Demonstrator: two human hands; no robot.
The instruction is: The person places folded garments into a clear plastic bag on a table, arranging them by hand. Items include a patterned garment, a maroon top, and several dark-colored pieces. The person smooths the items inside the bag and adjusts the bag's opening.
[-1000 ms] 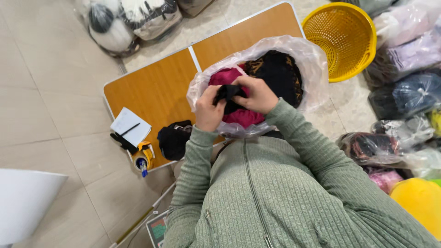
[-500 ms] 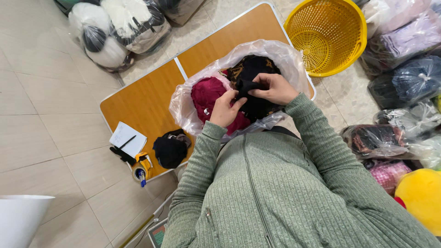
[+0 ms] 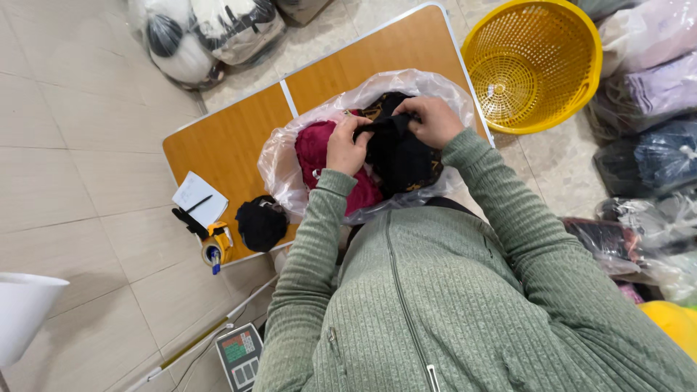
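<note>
Black garment (image 3: 396,156) sits bunched in the middle of the open clear plastic bag (image 3: 279,156), on the wooden folding table (image 3: 232,138). Both my hands are on it: left hand (image 3: 347,147) has fingers closed on its left edge, right hand (image 3: 434,120) pinches its top right corner, fingers curled tight w/ cloth between them. The garment hangs just below and between the two hands, touching both. A dark red garment (image 3: 319,145) lies in the same bag right beside it, under my left wrist.

Edges: the bag spills over the near edge of the table, against my green sweater (image 3: 435,305). Its right side reaches the table's right edge, w/ the yellow basket (image 3: 534,69) on the floor just past that corner. Open table top shows to the left and far side of the bag; the centre seam of the table runs up from the bag's top left.

Near left corner of the table is crowded: a small black bundle (image 3: 261,223), tape dispenser (image 3: 215,247), notepad w/ pen (image 3: 196,197). A scale (image 3: 239,356) is on the floor below. Filled plastic bags (image 3: 210,33) lie beyond the far table edge, more bags (image 3: 653,109) stacked at right.
</note>
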